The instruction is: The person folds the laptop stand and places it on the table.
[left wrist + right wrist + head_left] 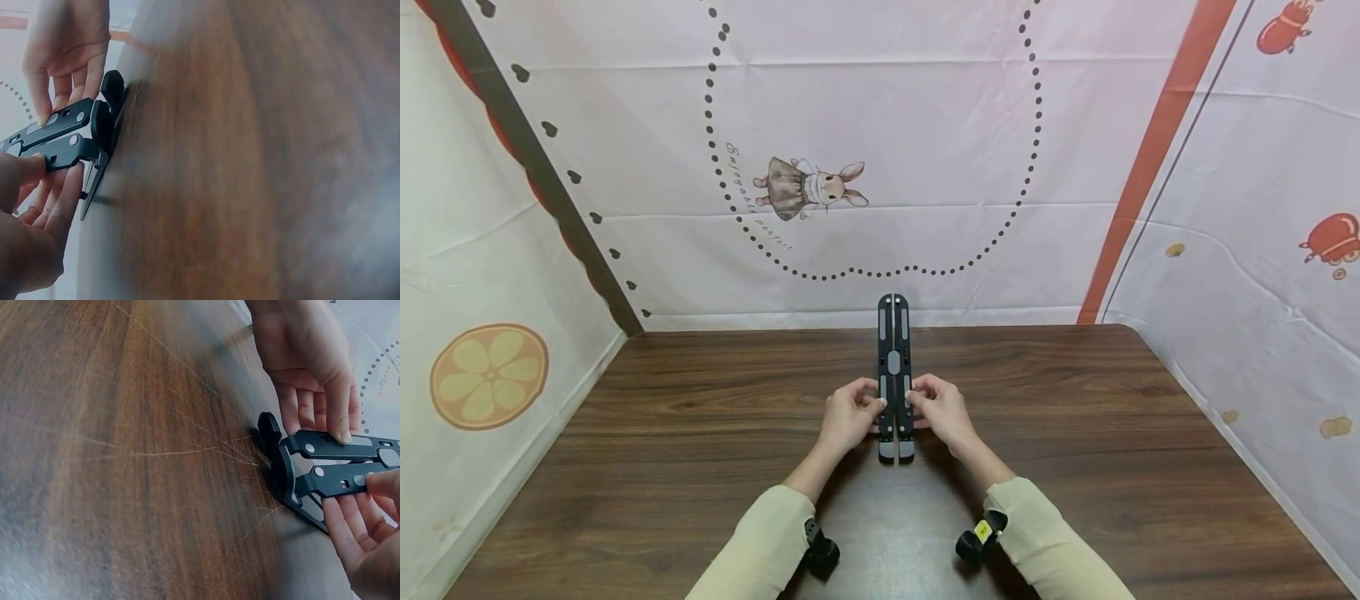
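Observation:
Both hands hold a black folding laptop stand point(893, 362) with grey pads, its two long bars lying nearly side by side. My left hand point(848, 417) pinches the left bar, thumb on top and fingers beneath. On the other bar, my right hand point(946, 412) has the same kind of pinch. In the left wrist view, the near ends of the stand point(62, 161) show upturned hooks and folded legs underneath, close to the tabletop. The right wrist view shows a narrow gap between the bars of the stand point(337, 478). Fingers hide part of its underside.
The stand is over a brown wood-grain table point(700, 500). A printed white cloth point(925, 133) hangs behind it and along both sides. Each wrist carries a small black camera, such as the left one point(822, 554).

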The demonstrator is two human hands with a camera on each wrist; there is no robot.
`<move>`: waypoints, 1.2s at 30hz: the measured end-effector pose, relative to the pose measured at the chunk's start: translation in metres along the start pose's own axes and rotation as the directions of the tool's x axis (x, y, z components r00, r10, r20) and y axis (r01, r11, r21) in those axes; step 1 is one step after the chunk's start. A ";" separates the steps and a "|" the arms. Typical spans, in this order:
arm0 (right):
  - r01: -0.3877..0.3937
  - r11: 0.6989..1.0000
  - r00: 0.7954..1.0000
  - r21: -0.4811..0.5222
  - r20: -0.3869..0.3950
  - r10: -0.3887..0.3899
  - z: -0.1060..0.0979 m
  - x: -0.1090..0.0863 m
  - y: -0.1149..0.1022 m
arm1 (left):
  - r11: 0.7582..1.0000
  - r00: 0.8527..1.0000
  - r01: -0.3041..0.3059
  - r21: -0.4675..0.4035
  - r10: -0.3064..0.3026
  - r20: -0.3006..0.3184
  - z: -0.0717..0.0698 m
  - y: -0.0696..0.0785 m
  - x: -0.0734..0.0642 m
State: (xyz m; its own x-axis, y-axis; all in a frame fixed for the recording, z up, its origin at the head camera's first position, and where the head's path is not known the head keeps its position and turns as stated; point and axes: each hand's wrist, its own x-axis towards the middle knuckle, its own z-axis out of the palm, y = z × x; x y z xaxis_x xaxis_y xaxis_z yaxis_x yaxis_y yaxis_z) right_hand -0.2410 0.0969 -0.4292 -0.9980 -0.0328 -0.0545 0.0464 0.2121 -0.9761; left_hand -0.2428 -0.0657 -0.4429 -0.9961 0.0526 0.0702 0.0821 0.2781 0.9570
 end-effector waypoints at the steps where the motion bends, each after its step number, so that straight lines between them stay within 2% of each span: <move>1: 0.003 1.000 1.000 0.001 0.002 -0.003 0.000 0.000 0.000 | 1.000 1.000 -0.004 -0.002 0.003 -0.002 0.000 0.000 0.000; 4: 0.010 1.000 1.000 0.006 0.009 -0.010 0.000 -0.001 0.000 | 1.000 1.000 -0.016 0.002 0.016 -0.001 0.002 -0.001 0.000; 13: 0.017 1.000 1.000 0.007 0.009 -0.017 0.000 0.000 0.001 | 1.000 1.000 -0.002 -0.003 0.002 0.000 0.003 -0.001 0.001; 25: 0.057 0.998 0.998 -0.013 0.011 -0.057 -0.001 -0.001 0.002 | 0.998 0.999 -0.049 0.028 0.049 -0.004 0.006 -0.002 0.000; 36: 0.018 1.000 1.000 -0.020 0.007 -0.018 -0.001 0.001 0.000 | 0.999 0.999 -0.038 0.032 0.039 -0.002 0.006 0.001 -0.002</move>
State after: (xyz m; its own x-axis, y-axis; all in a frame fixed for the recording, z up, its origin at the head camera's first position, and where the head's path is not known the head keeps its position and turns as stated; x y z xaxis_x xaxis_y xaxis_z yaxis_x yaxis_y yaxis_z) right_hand -0.2418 0.0983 -0.4288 -0.9983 -0.0437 -0.0385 0.0274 0.2310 -0.9726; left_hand -0.2409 -0.0598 -0.4435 -0.9923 0.0610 0.1077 0.1213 0.3065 0.9441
